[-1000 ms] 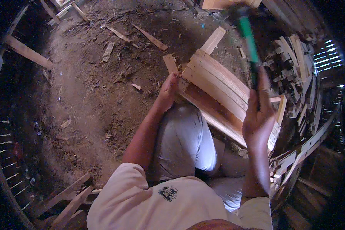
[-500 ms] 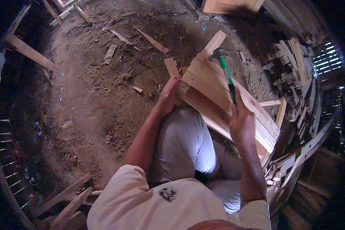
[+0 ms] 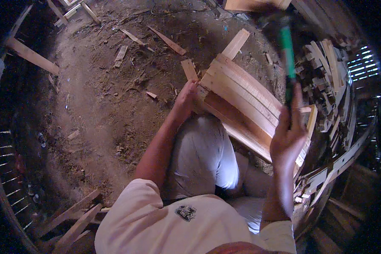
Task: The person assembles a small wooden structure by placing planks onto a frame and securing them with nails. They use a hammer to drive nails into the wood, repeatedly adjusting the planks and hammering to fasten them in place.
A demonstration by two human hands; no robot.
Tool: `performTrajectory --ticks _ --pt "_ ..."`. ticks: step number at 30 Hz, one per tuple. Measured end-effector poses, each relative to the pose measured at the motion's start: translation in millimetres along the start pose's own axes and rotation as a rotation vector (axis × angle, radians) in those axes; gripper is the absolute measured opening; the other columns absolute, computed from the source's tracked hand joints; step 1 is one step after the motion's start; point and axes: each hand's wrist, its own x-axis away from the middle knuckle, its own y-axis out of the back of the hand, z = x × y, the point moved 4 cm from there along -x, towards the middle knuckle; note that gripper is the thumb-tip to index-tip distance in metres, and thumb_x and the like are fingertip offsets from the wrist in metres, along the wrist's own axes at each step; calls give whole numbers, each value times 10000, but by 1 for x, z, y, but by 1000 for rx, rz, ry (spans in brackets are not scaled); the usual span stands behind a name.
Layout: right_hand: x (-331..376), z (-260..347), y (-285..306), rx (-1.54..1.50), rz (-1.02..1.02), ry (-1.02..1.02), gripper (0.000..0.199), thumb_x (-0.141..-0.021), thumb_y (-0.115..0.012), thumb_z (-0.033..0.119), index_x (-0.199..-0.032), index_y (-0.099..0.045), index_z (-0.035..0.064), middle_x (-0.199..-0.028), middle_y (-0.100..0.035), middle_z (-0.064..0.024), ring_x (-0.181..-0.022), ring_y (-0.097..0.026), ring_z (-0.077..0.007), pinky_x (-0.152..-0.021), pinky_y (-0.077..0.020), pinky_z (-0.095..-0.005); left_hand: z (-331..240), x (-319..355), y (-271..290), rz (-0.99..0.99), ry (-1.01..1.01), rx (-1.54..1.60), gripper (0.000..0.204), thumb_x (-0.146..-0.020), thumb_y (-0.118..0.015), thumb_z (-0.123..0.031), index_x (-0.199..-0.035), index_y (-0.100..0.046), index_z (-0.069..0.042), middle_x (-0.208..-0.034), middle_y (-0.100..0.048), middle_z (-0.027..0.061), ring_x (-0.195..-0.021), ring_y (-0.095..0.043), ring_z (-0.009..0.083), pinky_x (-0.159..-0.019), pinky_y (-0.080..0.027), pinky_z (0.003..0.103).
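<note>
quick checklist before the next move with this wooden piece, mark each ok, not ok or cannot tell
1. Right hand closed round the green-handled tool: ok, gripping its dark lower part.
2. Tool apart from the left hand: ok, well off to the right.
3. Left hand at the slatted wooden piece: ok, at its left corner; how far the fingers wrap is hidden.
4. Tool head sound and tight: cannot tell, blurred and dark.
5. Piece well supported: cannot tell, its underside is hidden.
6. Floor free of scraps: not ok, wood offcuts lie beyond the left hand.
</note>
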Motion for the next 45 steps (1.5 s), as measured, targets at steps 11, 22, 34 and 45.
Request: performTrajectory --ticks 11,22,34,45 --pt "3 -1 -8 -101 -6 -56 517 -1022 -509 7 -1529 -482 104 -1282 -693 -219 -1021 -729 -310 -926 -536 -393 14 -8 23 -9 -42 -166 552 -1073 -470 -469 -1457 -481 -72 -1399 -582 109 -1281 -566 236 -1098 -450 438" --pt "8 -2 -18 -79 -109 161 552 -983 -530 -51 -1524 -476 45 -1246 -697 -242 -804 -707 -243 -785 -562 -377 5 -4 8 15 7 -39 499 -1085 -435 -448 -1399 -489 -63 -1343 -568 97 -1221 -560 240 -1057 -448 417" --pt "45 -16 27 -38 15 -118 533 -1000 -541 55 -1528 -464 49 -1382 -634 -219 -1147 -688 -294 -967 -513 -373 -32 13 -19 17 -31 -111 581 -1082 -407 -488 -1423 -478 -23 -1349 -583 88 -1263 -533 207 -1089 -399 362" --pt "206 -246 200 507 -295 -659 340 -1031 -597 268 -1263 -653 26 -938 -717 -239 -835 -724 -353 -736 -552 -423 7 -33 111 -299 -361 -596 530 -1052 -322 -377 -1365 -525 0 -1336 -580 159 -1254 -547 299 -1090 -434 470"
